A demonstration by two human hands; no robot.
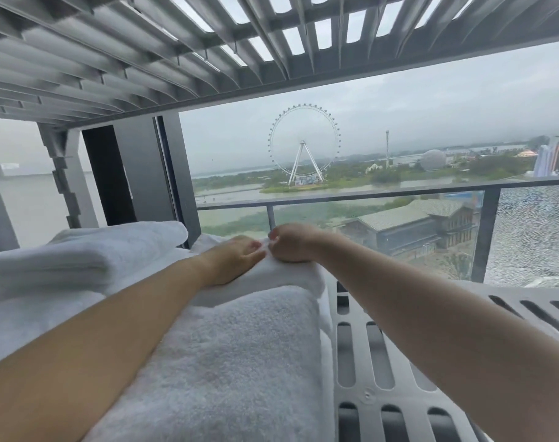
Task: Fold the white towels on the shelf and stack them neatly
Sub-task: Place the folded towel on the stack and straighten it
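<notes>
Hands meet at the far edge of a folded white towel (298, 277), left hand (235, 261) pressing flat, right hand (290, 243) pinching the edge, bare slatted shelf (386, 371) alongside at right.

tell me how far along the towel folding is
Done: a folded stack sits at the left of the slotted shelf. In hand: the left hand presses flat on the far towel while the right hand pinches its far edge, probably folding or straightening it. Left: finishing that towel and probably stacking it with the near towel, which already looks folded.
</notes>
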